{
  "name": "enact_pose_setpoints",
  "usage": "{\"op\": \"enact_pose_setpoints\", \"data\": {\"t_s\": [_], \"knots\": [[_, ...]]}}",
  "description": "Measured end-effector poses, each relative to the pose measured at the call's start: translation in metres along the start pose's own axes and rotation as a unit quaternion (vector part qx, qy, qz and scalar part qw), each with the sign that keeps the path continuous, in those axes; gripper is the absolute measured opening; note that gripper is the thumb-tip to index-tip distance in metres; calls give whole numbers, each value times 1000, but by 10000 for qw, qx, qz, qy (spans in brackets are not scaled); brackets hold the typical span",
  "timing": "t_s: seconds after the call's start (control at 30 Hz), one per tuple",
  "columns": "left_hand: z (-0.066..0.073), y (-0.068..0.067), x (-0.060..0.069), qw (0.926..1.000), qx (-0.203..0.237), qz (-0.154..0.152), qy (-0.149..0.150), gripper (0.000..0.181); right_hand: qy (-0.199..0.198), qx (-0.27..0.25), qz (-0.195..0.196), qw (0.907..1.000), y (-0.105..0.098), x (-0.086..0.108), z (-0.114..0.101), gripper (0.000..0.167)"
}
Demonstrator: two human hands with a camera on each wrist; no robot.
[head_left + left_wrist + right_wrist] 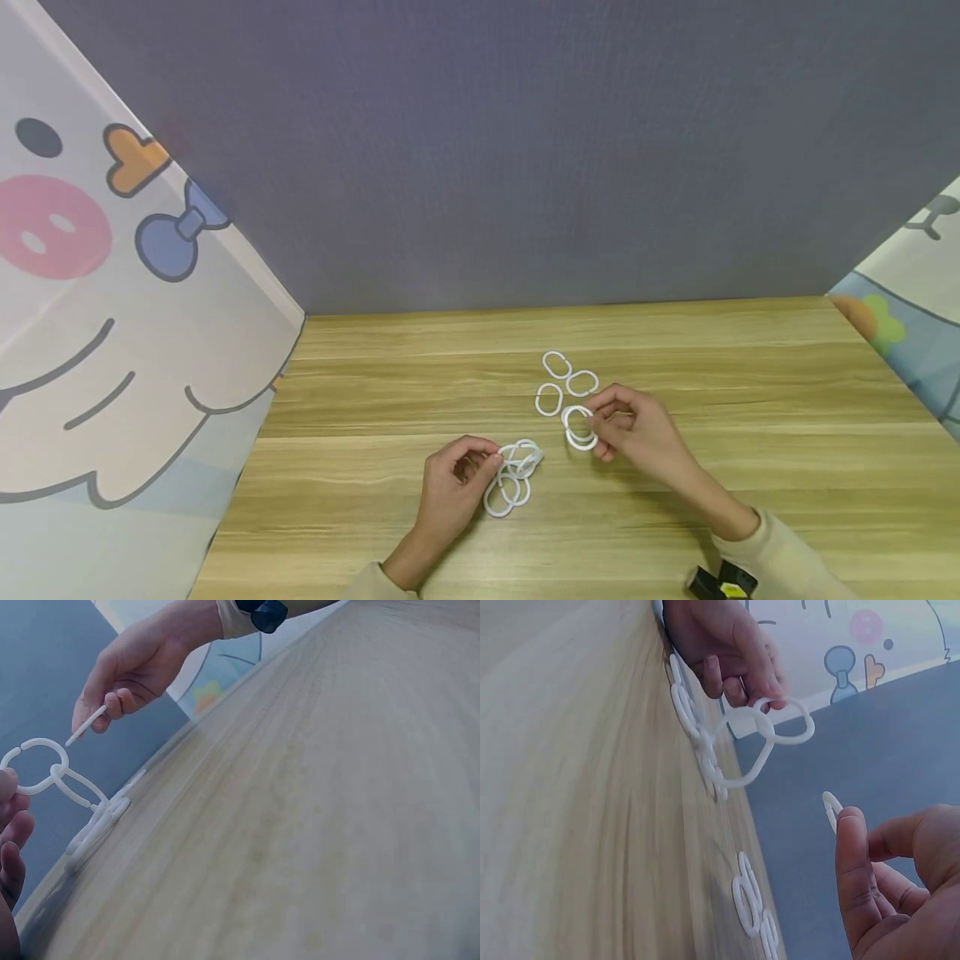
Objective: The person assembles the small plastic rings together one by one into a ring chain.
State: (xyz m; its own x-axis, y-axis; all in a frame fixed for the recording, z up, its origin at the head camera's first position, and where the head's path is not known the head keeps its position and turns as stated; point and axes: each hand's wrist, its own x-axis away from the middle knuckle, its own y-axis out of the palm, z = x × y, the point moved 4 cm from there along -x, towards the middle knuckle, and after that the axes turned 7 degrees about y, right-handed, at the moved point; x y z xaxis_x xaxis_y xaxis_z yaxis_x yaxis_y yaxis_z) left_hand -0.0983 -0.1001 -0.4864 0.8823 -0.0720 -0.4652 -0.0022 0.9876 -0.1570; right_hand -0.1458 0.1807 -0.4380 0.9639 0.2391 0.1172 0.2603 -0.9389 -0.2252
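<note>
My left hand (pixel 450 487) pinches the top ring of a chain of white plastic C-shaped links (pixel 66 755) between thumb and fingertips. In the left wrist view the upper links hang raised, and the lower ones lie bunched on the table. To the right, my right hand (pixel 651 432) pinches a single white link (pixel 829 804), held above the table and apart from the chain. In the head view another link outline overlaps it; whether that one lies beneath or is also held, I cannot tell. Several loose white links (pixel 537 402) lie on the table just beyond the right hand.
The wood-grain table (pixel 360 375) meets a grey upright panel (pixel 480 167) at the back. Cartoon-printed panels (pixel 247 350) stand at the left and right sides. Near the right sleeve, at the front edge, is a black object with a yellow label (pixel 733 590).
</note>
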Motion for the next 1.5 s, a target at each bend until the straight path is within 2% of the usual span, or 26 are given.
{"op": "enact_pose_setpoints", "data": {"t_s": [0.47, 0.7, 1.17, 1.5], "knots": [[0, 1, 0, 10000, 62, -34, -23, 5, 4, -272, 24, 9996, 19, 6, -1, 20], [0, 1, 0, 10000, 8, -36, -50, 6, -165, -353, -99, 9992, 28, 9, -10, 20], [-2, 1, 0, 10000, -33, -8, 15, 8, -80, -465, -286, 9985, 47, 12, -15, 23], [-1, 1, 0, 10000, 40, -81, -22, 6, -242, -638, -415, 9968, 57, 9, -16, 23]]}}
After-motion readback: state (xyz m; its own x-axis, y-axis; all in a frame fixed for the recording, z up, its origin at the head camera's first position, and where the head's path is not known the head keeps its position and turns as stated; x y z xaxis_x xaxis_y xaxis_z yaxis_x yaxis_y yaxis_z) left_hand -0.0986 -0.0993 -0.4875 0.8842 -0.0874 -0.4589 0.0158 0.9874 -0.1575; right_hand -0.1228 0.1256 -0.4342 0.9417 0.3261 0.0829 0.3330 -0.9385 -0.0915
